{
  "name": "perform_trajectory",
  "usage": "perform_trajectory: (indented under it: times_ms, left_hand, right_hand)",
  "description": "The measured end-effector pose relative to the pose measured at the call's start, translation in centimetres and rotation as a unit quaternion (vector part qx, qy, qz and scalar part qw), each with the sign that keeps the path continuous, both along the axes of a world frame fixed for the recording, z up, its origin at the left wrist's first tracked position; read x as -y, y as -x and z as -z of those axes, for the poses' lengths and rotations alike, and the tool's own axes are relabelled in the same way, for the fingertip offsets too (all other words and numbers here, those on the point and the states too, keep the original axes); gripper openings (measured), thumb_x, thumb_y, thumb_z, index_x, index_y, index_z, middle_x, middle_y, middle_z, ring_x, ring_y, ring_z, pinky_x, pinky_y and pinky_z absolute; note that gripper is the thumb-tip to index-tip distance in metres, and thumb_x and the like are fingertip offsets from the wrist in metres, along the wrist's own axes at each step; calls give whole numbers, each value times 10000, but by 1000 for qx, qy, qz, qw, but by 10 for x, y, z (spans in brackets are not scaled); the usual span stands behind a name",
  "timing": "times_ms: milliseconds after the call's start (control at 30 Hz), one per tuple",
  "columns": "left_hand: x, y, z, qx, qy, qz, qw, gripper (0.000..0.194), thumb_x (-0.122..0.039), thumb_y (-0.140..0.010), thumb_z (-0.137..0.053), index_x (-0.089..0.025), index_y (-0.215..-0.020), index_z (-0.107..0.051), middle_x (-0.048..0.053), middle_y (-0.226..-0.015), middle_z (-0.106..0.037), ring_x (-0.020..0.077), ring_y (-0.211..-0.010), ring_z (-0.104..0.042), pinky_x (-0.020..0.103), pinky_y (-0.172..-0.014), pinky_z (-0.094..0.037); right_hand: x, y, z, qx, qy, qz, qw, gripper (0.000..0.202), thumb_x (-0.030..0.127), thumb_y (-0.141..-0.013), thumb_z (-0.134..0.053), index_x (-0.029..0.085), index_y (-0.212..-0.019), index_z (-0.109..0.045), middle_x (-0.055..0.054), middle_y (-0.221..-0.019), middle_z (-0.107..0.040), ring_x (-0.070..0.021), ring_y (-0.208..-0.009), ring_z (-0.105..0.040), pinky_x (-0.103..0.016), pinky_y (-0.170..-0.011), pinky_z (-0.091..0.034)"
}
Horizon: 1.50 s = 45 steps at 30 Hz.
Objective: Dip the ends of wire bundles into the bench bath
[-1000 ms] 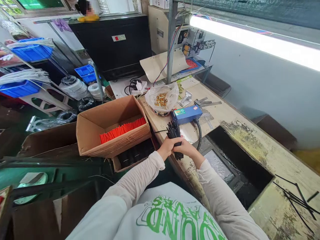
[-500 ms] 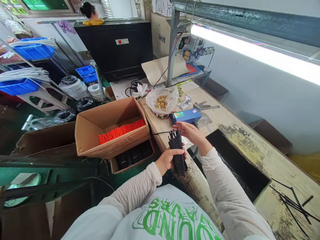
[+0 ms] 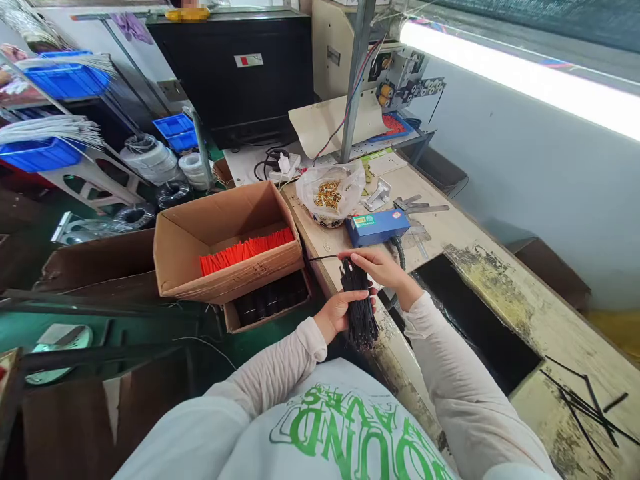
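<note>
- head view: the bundle of black strands (image 3: 362,317) is held upright-ish and slightly tilted in front of the person's chest, at the near edge of the table (image 3: 435,230).
- the left hand (image 3: 343,310) has its grip closed around the middle of the bundle, thumb across the near side, fingertips showing past the far side.
- the right hand (image 3: 379,267) is open, fingers stretched nearly flat across the top ends of the bundle; it is not wrapped around it.
- the lower ends of the bundle hang free below the left hand, fanned a little.
- a thin black cord (image 3: 323,257) runs left from near the right fingertips, over the table edge.
- just beyond the hands sits the blue device (image 3: 379,228), with the plastic bag (image 3: 327,190) of gold-coloured parts beside it; the metal calipers (image 3: 423,205) lie farther right.
- left of the hands is the cardboard box (image 3: 225,283) with red pieces (image 3: 247,251) inside, its wall well apart from the left hand; the lower box (image 3: 270,322) holds dark items.
- right of the hands is the dark rectangular opening (image 3: 475,320) in the table, its rim near the right sleeve.
- past it, loose black strips (image 3: 590,403) lie on the table.
</note>
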<state>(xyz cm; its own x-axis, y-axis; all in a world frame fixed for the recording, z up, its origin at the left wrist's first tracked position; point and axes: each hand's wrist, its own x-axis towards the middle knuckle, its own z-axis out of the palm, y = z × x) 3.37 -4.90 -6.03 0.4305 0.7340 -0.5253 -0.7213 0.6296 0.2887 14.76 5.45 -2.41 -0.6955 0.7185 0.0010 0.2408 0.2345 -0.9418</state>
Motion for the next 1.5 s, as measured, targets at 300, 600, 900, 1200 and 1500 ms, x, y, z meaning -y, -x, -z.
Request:
perform_trajectory:
  times_ms: [300, 600, 900, 1200, 1500]
  left_hand:
    - [-35, 4, 5, -155, -66, -73, 983, 332, -138, -494, -806, -135, -798, -673, 4, -655, -667, 132, -595, -628, 263, -616, -507]
    - [-71, -4, 24, -364, -182, -140, 903, 243, -217, -532, -793, -136, -703, -640, 4, -655, -645, 128, -568, -576, 279, -576, -492]
    - [-73, -7, 34, -474, -298, -162, 812, 297, -163, -565, -757, -181, -831, -626, 14, -807, -655, 169, -770, -590, 312, -783, -486]
    - [-69, -3, 28, -486, -340, -131, 795, 384, -129, -548, -754, -212, -894, -610, 19, -855, -646, 206, -881, -597, 334, -911, -463]
    - [-66, 2, 29, -459, -346, -132, 807, 463, -66, -466, -745, -220, -885, -620, 23, -927, -659, 219, -935, -610, 356, -965, -438]
  right_hand:
    - [5, -20, 6, -94, 40, 245, 964, 499, 484, -767, -680, 247, -1196, -584, -36, -997, -623, -152, -768, -617, -289, -638, -556]
    - [40, -5, 37, 41, 132, 222, 965, 820, 238, -583, -758, 202, -1315, -391, -21, -929, -594, -137, -589, -589, -300, -516, -526]
    - [36, -6, 60, 12, 3, 226, 974, 620, 200, -657, -636, 157, -1256, -484, -140, -1154, -610, -243, -896, -625, -366, -708, -541]
    - [41, -7, 78, 30, -111, 252, 961, 519, 199, -717, -602, 139, -1223, -506, -162, -1157, -603, -301, -1067, -578, -442, -885, -504]
    - [45, -7, 92, 15, -155, 237, 959, 744, 213, -754, -588, 127, -1443, -323, -215, -1436, -443, -329, -1379, -376, -538, -1130, -297]
